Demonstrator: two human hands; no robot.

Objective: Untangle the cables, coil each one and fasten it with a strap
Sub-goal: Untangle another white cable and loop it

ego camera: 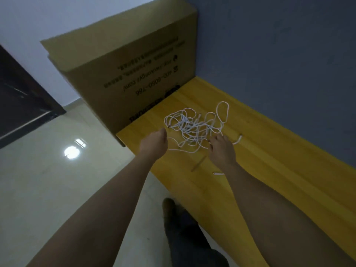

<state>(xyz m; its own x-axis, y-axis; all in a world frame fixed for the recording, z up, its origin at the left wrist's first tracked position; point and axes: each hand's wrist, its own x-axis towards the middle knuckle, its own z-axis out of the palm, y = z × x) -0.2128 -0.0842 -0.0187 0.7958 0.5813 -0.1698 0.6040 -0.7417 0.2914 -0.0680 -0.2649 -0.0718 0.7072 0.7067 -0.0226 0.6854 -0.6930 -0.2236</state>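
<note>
Cables (194,124), white and thin, lie in one loose tangle on the yellow worktop (269,151), just in front of a big cardboard box (123,74). From the head view we judge the task to be at its very start: nothing is separated, coiled or strapped yet. Our left hand (154,141) hangs at the tangle's left edge with fingers curled under; whether it pinches a strand we cannot tell. Our right hand (221,147) rests at the near right edge, fingers loosely spread and touching the strands, gripping nothing we can see. A thin tan strip (198,163), perhaps a strap, lies near it. Next we would need to find a free plug end (238,138) and draw that one cable out gently, without tightening the loops.
</note>
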